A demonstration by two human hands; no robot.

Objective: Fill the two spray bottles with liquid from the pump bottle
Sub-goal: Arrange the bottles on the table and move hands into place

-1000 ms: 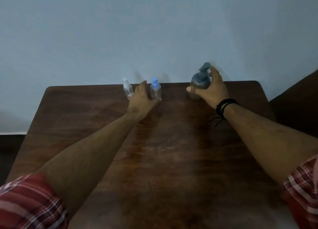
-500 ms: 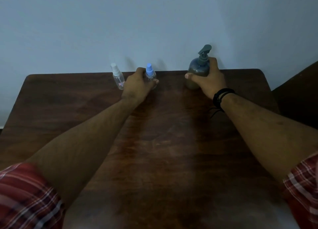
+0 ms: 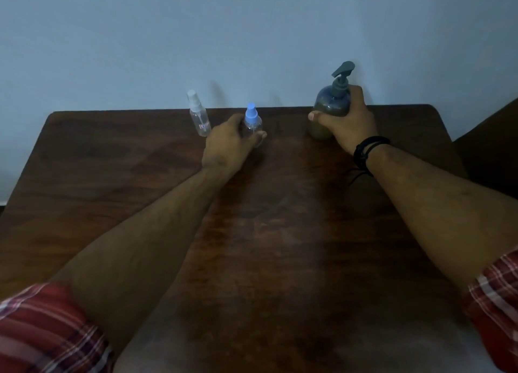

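Observation:
A small clear spray bottle with a blue cap [image 3: 251, 120] stands near the far edge of the dark wooden table [image 3: 280, 232]; my left hand [image 3: 228, 144] is wrapped around its body. To its left, untouched, stands a taller clear spray bottle with a white cap [image 3: 198, 114]. My right hand [image 3: 349, 121], with black bands on the wrist, grips the dark pump bottle [image 3: 330, 103] at the far right; its grey pump head points up and to the right. Caps are on both spray bottles.
A plain pale wall [image 3: 252, 36] rises right behind the table's far edge. A dark piece of furniture [image 3: 493, 148] stands beside the table at the right.
My left hand has closed around the blue-capped bottle and drawn it a little toward me, away from the white-capped one. My right hand keeps its grip on the pump bottle.

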